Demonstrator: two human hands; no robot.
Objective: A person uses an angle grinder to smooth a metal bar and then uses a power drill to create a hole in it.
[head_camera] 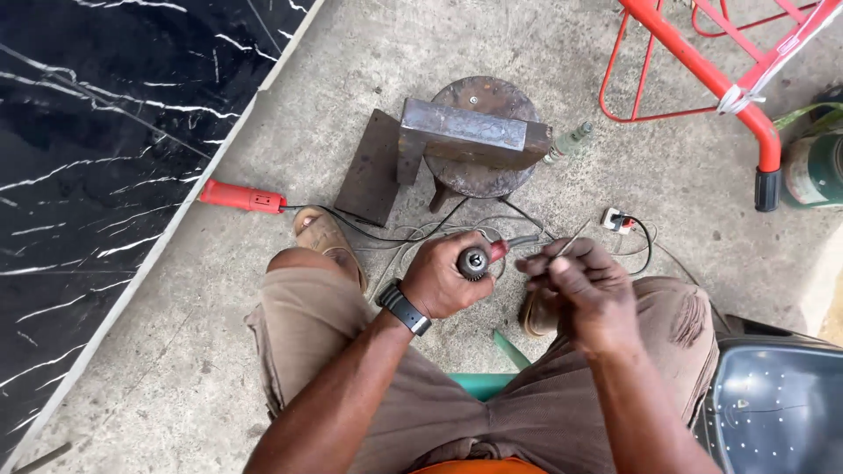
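My left hand [443, 274], with a black watch on its wrist, grips a dark metal drill chuck [475, 262] with a red part showing behind it. My right hand [584, 294] pinches a thin metal rod [575, 238] that points up and away, just right of the chuck. Both hands hover above my knees, over a concrete floor. A tangle of thin wires [421, 233] lies on the floor just beyond the hands.
A rusty steel block [470, 133] rests on a round metal stand [481, 175] ahead, with a flat steel plate [369, 171] beside it. A red-handled tool [239, 197] lies left, by a black marble slab [97, 158]. A red tube frame [702, 61] and a white plug [616, 219] lie right.
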